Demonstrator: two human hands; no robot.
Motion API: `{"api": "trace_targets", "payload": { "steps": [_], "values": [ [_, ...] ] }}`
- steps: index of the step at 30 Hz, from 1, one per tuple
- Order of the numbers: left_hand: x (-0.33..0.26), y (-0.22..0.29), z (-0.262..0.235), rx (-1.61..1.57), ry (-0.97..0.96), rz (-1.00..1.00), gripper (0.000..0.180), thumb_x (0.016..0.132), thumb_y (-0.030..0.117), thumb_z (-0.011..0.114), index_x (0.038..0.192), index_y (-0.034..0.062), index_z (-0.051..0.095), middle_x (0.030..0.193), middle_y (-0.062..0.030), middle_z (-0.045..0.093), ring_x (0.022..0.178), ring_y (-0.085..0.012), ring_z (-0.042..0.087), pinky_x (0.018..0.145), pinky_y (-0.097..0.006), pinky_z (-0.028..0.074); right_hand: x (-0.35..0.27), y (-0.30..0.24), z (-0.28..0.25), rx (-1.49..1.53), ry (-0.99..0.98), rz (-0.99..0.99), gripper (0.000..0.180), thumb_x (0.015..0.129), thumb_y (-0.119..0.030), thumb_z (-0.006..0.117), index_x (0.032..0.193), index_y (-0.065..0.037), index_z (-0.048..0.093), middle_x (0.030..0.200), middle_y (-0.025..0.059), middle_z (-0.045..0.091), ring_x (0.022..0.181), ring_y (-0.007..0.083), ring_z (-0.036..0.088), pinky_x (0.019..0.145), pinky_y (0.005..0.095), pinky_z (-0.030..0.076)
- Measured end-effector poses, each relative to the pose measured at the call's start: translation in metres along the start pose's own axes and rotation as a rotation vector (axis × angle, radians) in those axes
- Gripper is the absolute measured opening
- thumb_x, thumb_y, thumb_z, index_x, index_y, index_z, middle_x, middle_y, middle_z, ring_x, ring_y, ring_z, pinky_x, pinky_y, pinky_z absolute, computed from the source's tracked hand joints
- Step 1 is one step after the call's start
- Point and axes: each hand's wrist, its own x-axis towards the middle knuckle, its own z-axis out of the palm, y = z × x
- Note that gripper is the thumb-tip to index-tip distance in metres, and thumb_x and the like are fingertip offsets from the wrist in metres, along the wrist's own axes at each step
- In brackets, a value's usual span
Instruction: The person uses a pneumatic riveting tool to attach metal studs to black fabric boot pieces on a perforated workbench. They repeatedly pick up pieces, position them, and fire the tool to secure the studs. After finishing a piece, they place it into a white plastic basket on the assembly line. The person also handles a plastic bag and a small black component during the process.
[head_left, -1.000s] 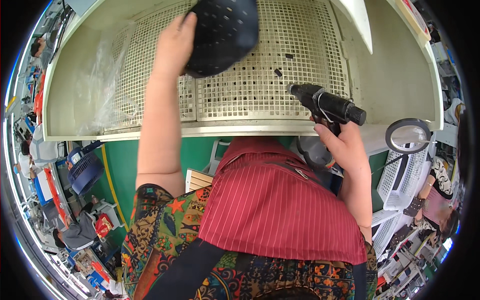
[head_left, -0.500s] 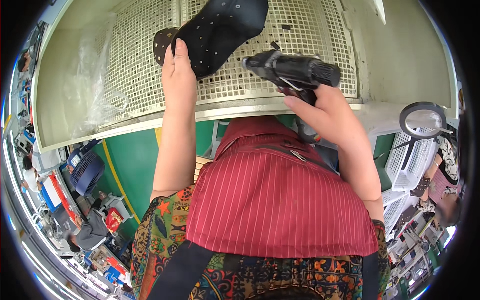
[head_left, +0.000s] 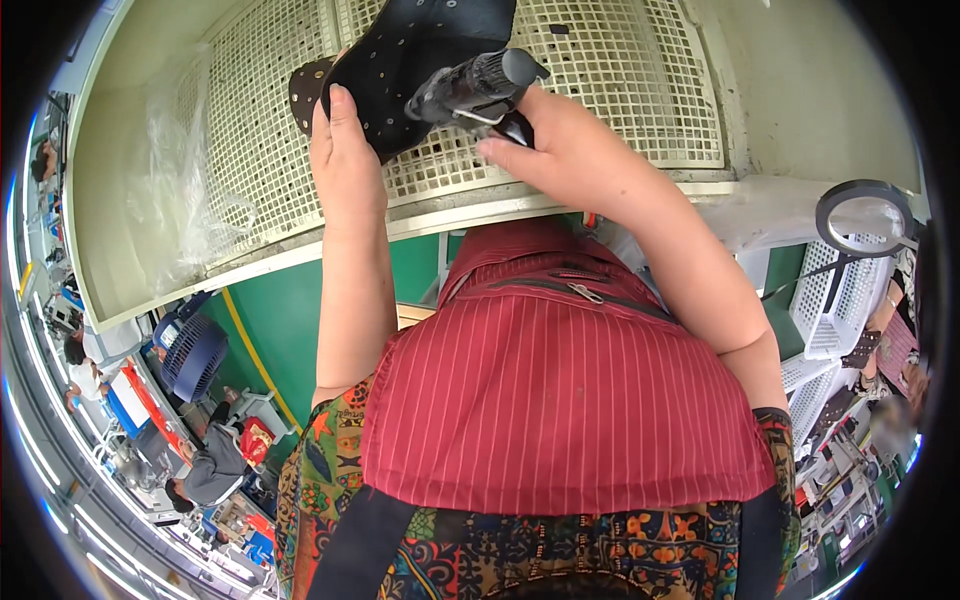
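Note:
My left hand (head_left: 347, 170) is closed on the lower left edge of a black, curved, boot-shaped piece (head_left: 420, 35), its thumb lying along the near side. Small metal eyelets or studs dot the piece, and a brown dotted flap (head_left: 305, 95) shows at its left. A black pistol-grip tool (head_left: 470, 88) is gripped in my right hand (head_left: 565, 150), its fingers wrapped round the handle. The tool's front end points left and overlaps the piece in view; whether they touch I cannot tell. Part of the handle is hidden by the hand.
Beneath both hands is a pale tray with a perforated grid floor (head_left: 640, 90) and a raised front edge (head_left: 440, 215). Clear plastic film (head_left: 170, 200) lies at its left. A black ring (head_left: 865, 215) stands at right, near white baskets (head_left: 840, 300). A blue fan (head_left: 195, 358) and other people are farther off.
My right hand has brought the tool leftward and up, from beside the piece to over its lower right part. My left hand and the piece have shifted slightly left.

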Motion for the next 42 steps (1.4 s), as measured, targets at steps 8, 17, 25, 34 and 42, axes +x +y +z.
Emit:
{"api": "trace_targets", "payload": {
  "steps": [8,17,25,34,42],
  "values": [
    [0.003,-0.001,0.000,0.120,-0.029,0.027,0.048,0.098,0.032,0.045,0.127,-0.0069,0.045,0.125,-0.0138,0.053,0.113,-0.0201,0.051,0.098,-0.030,0.039,-0.009,0.000,-0.019,0.004,0.001,-0.051,0.036,0.083,-0.025,0.064,0.102,0.005,0.058,0.083,0.0168,0.062,0.076,0.0259,0.059,0.072,0.0347,0.047],
    [0.009,0.004,0.004,0.162,-0.034,0.054,0.043,0.099,0.031,0.043,0.120,-0.0043,0.052,0.113,-0.0096,0.059,0.102,-0.0151,0.056,0.088,-0.026,0.043,-0.012,0.000,-0.030,-0.021,0.073,-0.027,0.040,0.082,-0.023,0.062,0.112,0.002,0.052,0.087,0.0218,0.062,0.080,0.0369,0.060,0.073,0.0398,0.047],
    [0.021,0.007,0.011,0.104,-0.090,0.041,0.045,0.099,0.035,0.043,0.119,-0.0031,0.054,0.113,-0.0094,0.060,0.101,-0.0145,0.056,0.088,-0.026,0.043,-0.014,0.003,-0.018,-0.070,0.146,-0.040,0.034,0.083,-0.024,0.062,0.105,0.002,0.057,0.085,0.0197,0.062,0.077,0.0353,0.059,0.071,0.0400,0.047],
    [0.021,0.013,0.009,0.149,-0.083,-0.014,0.044,0.098,0.035,0.044,0.118,-0.0021,0.056,0.111,-0.0089,0.061,0.102,-0.0142,0.055,0.089,-0.026,0.042,-0.039,-0.011,-0.044,-0.205,0.192,0.146,0.031,0.083,-0.020,0.062,0.105,0.001,0.056,0.081,0.0186,0.062,0.074,0.0331,0.060,0.068,0.0396,0.047],
    [0.029,0.019,0.020,0.305,-0.060,0.013,0.045,0.097,0.036,0.045,0.118,-0.0016,0.057,0.111,-0.0127,0.062,0.103,-0.0192,0.057,0.090,-0.030,0.042,-0.037,-0.015,-0.040,-0.315,0.270,0.141,0.030,0.082,-0.019,0.063,0.104,0.001,0.056,0.083,0.0197,0.063,0.077,0.0367,0.061,0.068,0.0404,0.048]
  ]
}}
